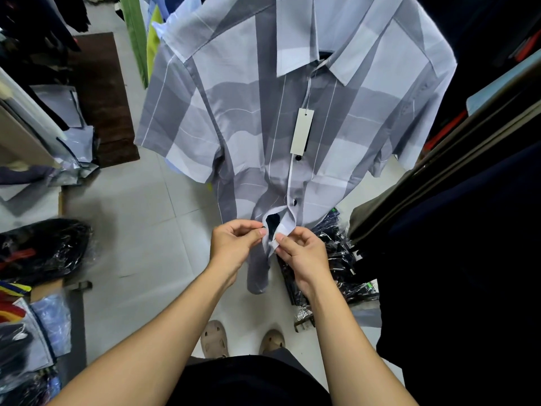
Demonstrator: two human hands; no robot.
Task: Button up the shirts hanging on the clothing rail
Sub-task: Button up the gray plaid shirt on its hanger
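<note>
Both hands pinched the shirt (257, 118) plackets at the lower front.

My left hand (234, 241) pinched the left edge at a dark button (263, 229); my right hand (301, 253) pinched the folded right edge just beside it. A gap stood open between the edges. Above my grip, two buttons (294, 202) sat fastened below a hanging tag (302, 131).

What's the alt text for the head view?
Both hands, left hand and right hand, pinch the lower placket of a hanging grey plaid shirt, working a button; two dark buttons above are fastened, under a paper tag.
</note>
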